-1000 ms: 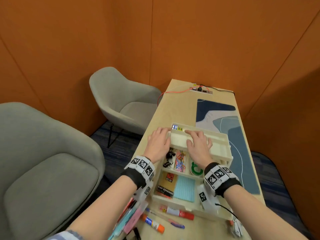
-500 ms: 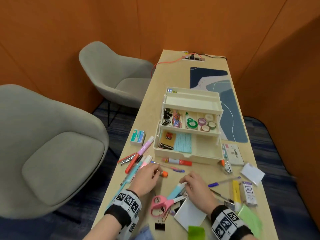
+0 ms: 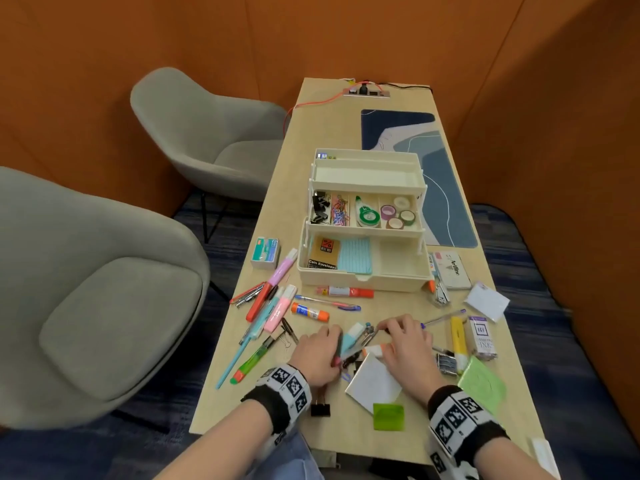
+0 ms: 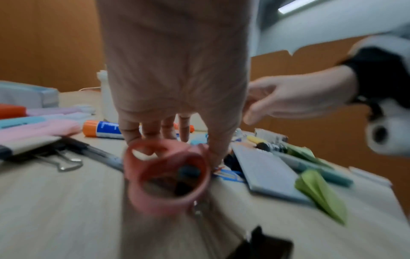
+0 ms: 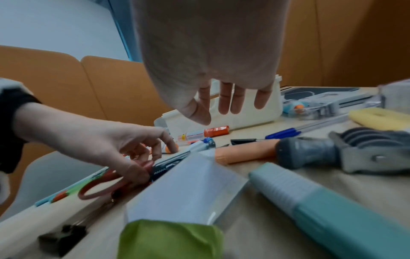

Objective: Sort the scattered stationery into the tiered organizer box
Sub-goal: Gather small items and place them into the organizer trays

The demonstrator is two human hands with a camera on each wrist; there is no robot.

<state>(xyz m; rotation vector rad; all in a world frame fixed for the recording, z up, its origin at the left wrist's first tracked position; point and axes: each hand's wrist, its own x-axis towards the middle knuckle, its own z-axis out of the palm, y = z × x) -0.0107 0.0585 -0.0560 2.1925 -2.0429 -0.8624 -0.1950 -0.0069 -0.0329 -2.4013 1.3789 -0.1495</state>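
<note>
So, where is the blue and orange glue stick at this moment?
In the head view the glue stick lies on the table, left of centre, just in front of the blue pen and beyond the left hand.

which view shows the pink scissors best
The left wrist view: the scissors' pink handle loops fill the centre, with the left hand's fingers on them, though blurred. The right wrist view shows the handle side-on under the left hand. In the head view that hand hides nearly all of them.
</note>
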